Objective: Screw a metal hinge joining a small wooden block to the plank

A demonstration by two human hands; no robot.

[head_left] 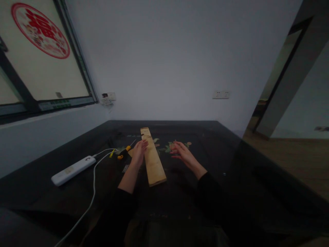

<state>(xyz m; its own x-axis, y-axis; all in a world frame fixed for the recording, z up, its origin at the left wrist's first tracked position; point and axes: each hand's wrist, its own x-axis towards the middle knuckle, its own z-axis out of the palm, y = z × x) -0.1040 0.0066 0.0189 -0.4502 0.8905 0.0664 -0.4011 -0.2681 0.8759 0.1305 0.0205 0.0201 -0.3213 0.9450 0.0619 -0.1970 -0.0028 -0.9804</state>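
A long light-wood board (155, 166) lies lengthwise on the dark table, pointing away from me. My left hand (139, 152) is at its left edge, fingers stretched over the wood; whether they touch it I cannot tell. To the right of the board, my right hand (182, 153) hovers over the table's flower pattern, fingers apart and nothing visible in them. A black-and-yellow screwdriver (123, 153) lies left of my left hand, its shaft pointing away to the right. Near my left wrist rests a small metal plate (125, 168). A bit of wood (131, 153) shows partly behind my left hand.
A white power strip (73, 170) lies on the left of the black table (246, 185), its white cable (94, 185) running toward me. A yellow tag (112, 153) sits by the cable. One small shiny piece (224, 174) is at the right. A wall (164, 68) stands behind.
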